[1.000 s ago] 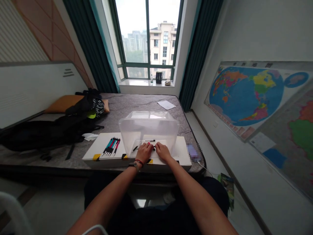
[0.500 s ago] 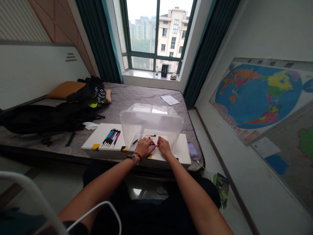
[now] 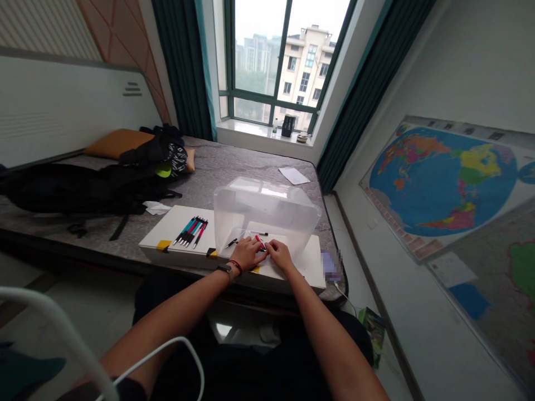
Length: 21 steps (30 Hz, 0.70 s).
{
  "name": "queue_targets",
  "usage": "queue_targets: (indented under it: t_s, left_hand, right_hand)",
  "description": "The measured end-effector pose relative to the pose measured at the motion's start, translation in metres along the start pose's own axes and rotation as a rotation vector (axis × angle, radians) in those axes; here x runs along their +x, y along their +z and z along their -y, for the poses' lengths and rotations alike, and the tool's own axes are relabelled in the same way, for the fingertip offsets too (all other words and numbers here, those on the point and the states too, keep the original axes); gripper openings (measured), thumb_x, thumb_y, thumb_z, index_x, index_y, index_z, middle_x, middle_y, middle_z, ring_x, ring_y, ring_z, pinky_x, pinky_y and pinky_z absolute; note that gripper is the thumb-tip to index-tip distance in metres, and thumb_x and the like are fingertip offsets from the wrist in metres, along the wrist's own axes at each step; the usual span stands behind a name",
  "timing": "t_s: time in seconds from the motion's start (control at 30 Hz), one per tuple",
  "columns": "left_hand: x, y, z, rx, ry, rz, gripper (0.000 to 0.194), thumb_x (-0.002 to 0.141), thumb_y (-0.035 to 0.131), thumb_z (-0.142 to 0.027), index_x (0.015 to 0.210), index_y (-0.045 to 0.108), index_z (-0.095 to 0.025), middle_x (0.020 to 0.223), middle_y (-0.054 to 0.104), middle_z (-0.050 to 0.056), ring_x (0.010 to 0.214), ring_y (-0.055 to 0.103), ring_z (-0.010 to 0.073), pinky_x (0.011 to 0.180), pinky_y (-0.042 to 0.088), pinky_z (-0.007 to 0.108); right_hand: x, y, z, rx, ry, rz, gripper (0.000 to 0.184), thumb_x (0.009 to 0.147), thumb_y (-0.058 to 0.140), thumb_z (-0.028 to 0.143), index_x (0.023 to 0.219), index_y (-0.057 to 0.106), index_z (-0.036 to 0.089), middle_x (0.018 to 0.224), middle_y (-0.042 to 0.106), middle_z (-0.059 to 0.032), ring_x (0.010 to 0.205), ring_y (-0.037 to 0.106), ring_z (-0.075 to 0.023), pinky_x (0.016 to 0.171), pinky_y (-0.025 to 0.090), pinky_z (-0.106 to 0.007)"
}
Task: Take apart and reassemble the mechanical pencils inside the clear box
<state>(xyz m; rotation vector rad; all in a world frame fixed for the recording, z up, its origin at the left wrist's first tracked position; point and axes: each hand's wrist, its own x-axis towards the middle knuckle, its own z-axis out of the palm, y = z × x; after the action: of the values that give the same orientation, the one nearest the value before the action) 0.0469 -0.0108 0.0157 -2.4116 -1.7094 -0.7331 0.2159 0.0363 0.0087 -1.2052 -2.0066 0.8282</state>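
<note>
Both my hands rest on a white board [image 3: 167,228] laid on the bed, close in front of a clear plastic box [image 3: 267,214]. My left hand [image 3: 246,254] and my right hand [image 3: 279,255] are pinched together on a red pen [image 3: 259,242] held between them. Two loose black pens lie just beyond my fingers, one [image 3: 230,243] to the left and one [image 3: 259,233] further back. A row of several teal, red and black pens [image 3: 191,231] lies on the board to the left. A watch and a red band are on my left wrist.
A black backpack and dark clothes [image 3: 83,189] lie on the grey mattress at left, with an orange cushion [image 3: 111,143] behind. A sheet of paper [image 3: 295,175] lies far back. A phone [image 3: 332,262] sits at the bed's right corner. A world map [image 3: 443,172] covers the right wall.
My hands stayed together on the red pen. The camera turned a little to the left and tilted, so the board and box shifted right in view.
</note>
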Motion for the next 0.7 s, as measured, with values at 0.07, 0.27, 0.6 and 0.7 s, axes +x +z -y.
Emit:
queue_targets:
  t_s: [0.07,0.27,0.6,0.7]
  left_hand:
    - [0.0003,-0.0007,-0.0003,0.008,-0.001,-0.012,0.033,0.088,0.049,-0.049,0.089,0.062,-0.019,0.088,0.062,0.008,0.087,0.051,0.0235,0.078,0.039,0.037]
    - [-0.0010,-0.0057,-0.0011,-0.006,-0.015,-0.048,0.026,0.094,0.042,-0.038,0.101,0.059,-0.019,0.096,0.059,0.008,0.094,0.049,0.0236,0.085,0.039,0.039]
    - [-0.0017,-0.0010,0.0028,-0.078,0.027,-0.026,0.028,0.094,0.039,-0.026,0.115,0.057,-0.020,0.103,0.060,0.010,0.102,0.049,0.0244,0.088,0.040,0.041]
    - [-0.0023,0.0001,0.0040,-0.078,0.030,-0.009,0.030,0.092,0.041,-0.020,0.118,0.056,-0.020,0.105,0.060,0.011,0.102,0.049,0.0249,0.089,0.040,0.041]
  right_hand:
    - [0.0008,-0.0007,-0.0019,0.046,-0.011,0.035,0.034,0.088,0.049,0.047,0.071,0.062,0.020,0.062,0.062,0.0009,0.059,0.053,-0.0140,0.062,0.039,-0.024]
    - [0.0021,0.0015,-0.0066,0.154,-0.015,0.073,0.029,0.088,0.048,0.044,0.076,0.060,0.020,0.068,0.064,0.0004,0.056,0.055,-0.0129,0.063,0.042,-0.025]
    - [-0.0001,0.0034,-0.0036,0.066,-0.018,0.086,0.014,0.086,0.049,0.034,0.084,0.056,0.022,0.067,0.062,0.0024,0.061,0.055,-0.0146,0.064,0.042,-0.025]
    - [-0.0018,0.0030,0.0003,0.000,-0.021,0.062,0.014,0.086,0.049,0.034,0.087,0.056,0.023,0.068,0.062,0.0027,0.063,0.055,-0.0150,0.065,0.041,-0.025]
